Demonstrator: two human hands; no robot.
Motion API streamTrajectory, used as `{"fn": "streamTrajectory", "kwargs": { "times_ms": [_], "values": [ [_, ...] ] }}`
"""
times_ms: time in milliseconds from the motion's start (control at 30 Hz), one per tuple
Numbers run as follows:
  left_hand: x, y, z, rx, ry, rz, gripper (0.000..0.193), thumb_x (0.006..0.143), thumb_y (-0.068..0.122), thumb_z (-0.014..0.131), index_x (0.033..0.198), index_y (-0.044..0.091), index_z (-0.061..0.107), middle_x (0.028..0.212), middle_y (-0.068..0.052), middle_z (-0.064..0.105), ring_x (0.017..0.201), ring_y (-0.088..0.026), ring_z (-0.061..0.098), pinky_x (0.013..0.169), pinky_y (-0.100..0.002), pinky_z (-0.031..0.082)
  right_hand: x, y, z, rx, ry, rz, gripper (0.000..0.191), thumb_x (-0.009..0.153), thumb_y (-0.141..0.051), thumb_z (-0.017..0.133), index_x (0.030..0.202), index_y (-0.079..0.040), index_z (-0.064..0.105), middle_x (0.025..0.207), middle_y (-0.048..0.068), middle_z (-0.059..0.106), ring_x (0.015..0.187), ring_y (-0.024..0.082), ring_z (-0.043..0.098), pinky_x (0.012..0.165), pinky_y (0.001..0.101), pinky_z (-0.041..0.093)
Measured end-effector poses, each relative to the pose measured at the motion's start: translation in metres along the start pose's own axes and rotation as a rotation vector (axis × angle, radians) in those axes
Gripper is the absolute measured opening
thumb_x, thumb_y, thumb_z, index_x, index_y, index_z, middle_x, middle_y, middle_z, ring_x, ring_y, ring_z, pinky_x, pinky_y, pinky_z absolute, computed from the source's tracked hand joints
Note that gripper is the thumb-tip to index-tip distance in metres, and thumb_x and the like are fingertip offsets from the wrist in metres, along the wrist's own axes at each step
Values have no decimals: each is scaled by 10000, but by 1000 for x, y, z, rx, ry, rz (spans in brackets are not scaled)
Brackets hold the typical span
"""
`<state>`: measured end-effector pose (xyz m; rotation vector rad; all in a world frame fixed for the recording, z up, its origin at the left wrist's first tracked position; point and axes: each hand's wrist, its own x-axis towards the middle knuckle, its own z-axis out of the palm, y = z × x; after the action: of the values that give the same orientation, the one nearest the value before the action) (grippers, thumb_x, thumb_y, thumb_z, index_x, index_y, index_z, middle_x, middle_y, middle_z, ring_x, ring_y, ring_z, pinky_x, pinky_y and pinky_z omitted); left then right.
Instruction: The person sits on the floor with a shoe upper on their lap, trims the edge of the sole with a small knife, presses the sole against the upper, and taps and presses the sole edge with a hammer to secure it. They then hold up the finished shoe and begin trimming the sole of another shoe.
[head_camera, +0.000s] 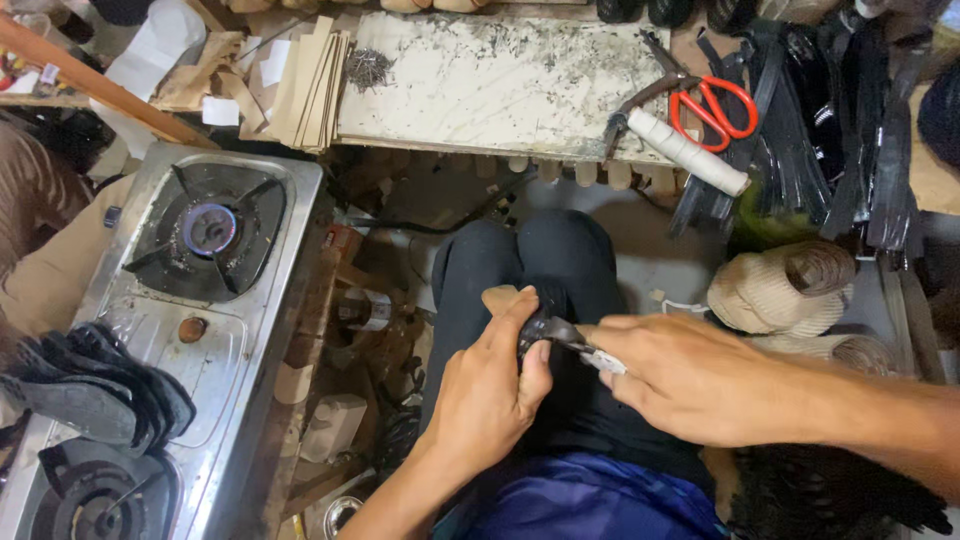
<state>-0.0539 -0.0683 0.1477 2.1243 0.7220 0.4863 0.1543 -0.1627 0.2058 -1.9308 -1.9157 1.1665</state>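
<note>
Hands meet over my lap, seen from above as I sit with dark-trousered knees pointing up the picture. My left hand (490, 385) has its grip closed around a small dark shoe piece (535, 325) with a tan wooden end showing above the thumb, held against my thighs. My right hand (690, 375) comes in from the right, its grip clamped on a metal tool (590, 350) whose tip touches the dark piece; I cannot tell what kind of tool it is. Ahead of my knees lies a worn white stone slab (480, 85) serving as a tabletop, with a heap of small nails (368, 68) at its left end and, at its right end, red-handled scissors (715, 108) beside a white cylindrical handle (685, 152). Black strips (830, 130) hang in a bunch to the right. On my left stands a steel gas stove (250, 330), its upper burner (210, 230) lit with a faint blue flame, and dark soles (90, 385) stacked on its lower half.
</note>
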Motion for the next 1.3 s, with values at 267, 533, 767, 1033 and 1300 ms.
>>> {"fn": "streamTrajectory", "kwargs": {
  "times_ms": [267,533,767,1033,1300],
  "values": [
    [9,-14,-30,-39,-11,143,493,992,212,603,1415,-24,509,1294,-274,661,1078,-463,688,903,-483,564,15,-15,17,-448,248,-59,623,812,-135,689,1417,-61,560,1001,138,614,713,360,684,587,458,551],
    [16,-9,-48,-354,-166,-279,484,1019,268,474,1458,65,499,824,-158,716,578,-164,686,578,-319,568,48,-3,84,-234,763,-311,665,759,-51,724,1388,60,538,901,145,570,728,333,656,625,431,535],
    [6,-11,-26,-18,115,79,373,1041,186,521,1360,-6,546,1204,-242,706,968,-461,707,823,-497,563,23,0,77,252,379,11,403,908,-141,645,1305,-78,630,909,119,655,763,318,677,667,425,543],
    [-2,-2,-8,81,16,52,405,966,188,591,1313,-5,510,1363,-234,647,944,-475,693,802,-529,566,-3,-5,15,-23,159,-160,535,827,-102,648,1348,-31,548,960,143,636,849,375,670,680,475,517],
    [13,-7,-48,-31,-16,323,421,1020,148,574,1372,-55,467,1362,-306,599,1085,-503,662,895,-504,536,24,-4,54,-222,455,-169,630,774,-103,714,1374,-5,547,943,153,600,647,368,667,544,464,532]
  ]
}}
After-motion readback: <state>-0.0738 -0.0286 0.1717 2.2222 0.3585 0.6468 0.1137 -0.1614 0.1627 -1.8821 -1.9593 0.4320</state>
